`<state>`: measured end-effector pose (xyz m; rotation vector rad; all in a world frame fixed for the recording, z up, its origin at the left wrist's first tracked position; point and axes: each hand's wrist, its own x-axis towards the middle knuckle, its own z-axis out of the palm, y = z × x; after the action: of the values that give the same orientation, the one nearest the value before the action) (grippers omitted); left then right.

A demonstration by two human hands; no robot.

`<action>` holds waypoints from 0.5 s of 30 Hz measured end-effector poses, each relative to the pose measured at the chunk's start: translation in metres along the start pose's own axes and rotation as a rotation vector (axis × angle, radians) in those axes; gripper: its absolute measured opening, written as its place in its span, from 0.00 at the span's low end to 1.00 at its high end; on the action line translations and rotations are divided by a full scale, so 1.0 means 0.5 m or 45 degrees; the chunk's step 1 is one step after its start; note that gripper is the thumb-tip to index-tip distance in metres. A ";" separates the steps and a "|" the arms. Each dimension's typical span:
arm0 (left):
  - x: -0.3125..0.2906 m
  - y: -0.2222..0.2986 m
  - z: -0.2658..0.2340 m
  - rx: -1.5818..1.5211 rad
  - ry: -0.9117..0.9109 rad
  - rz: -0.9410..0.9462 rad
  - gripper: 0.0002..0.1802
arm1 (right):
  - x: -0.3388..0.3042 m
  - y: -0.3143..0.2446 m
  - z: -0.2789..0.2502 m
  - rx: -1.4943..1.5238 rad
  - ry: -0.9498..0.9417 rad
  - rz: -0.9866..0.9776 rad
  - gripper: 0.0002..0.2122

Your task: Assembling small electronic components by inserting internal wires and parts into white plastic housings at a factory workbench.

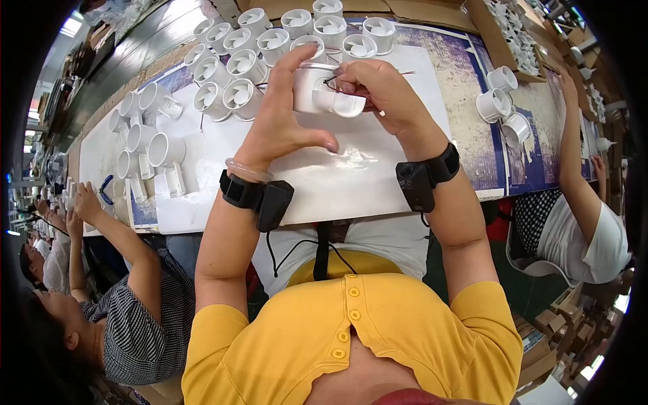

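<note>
Above the white-covered table, a white round plastic housing (312,91) with a curved side arm is tilted between my hands. My right hand (378,91) is closed at its edge, fingertips pinched beside a short dark wire (331,79). Around the housing's left side curves my left hand (280,118), its thumb stretched out apart and its index finger near the top rim. Whether the other left fingers touch the housing is hidden. Beyond my hands stand several white cups with fan blades (273,44), some trailing thin wires.
Several white cups with side arms (167,150) rest at the left. Three fan cups (494,106) are grouped at the right. A cardboard box (499,40) of small white parts stands at the far right. Co-workers sit on both sides; blue-handled pliers (106,189) lie near the left one.
</note>
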<state>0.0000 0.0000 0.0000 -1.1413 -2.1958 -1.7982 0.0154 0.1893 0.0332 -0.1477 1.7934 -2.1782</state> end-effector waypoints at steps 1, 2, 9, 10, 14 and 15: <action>0.003 0.005 0.006 0.116 0.039 0.016 0.52 | -0.002 -0.001 0.003 -0.003 -0.011 -0.012 0.11; 0.004 0.008 0.011 0.233 0.079 0.031 0.48 | -0.004 -0.002 0.005 -0.006 -0.021 -0.024 0.11; 0.006 0.008 0.008 0.377 0.144 0.077 0.38 | -0.006 -0.001 0.010 0.011 -0.028 -0.023 0.11; 0.005 0.009 0.009 0.404 0.152 0.083 0.37 | -0.006 0.001 0.015 0.026 0.005 0.000 0.12; 0.006 0.011 0.012 0.428 0.171 0.092 0.36 | -0.001 0.005 0.008 0.104 -0.010 0.028 0.11; 0.007 0.012 0.012 0.428 0.179 0.092 0.36 | 0.001 0.005 0.005 0.133 -0.039 0.030 0.11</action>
<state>0.0034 0.0071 0.0046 -0.9758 -2.2301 -1.3658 0.0162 0.1864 0.0312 -0.1344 1.6524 -2.2352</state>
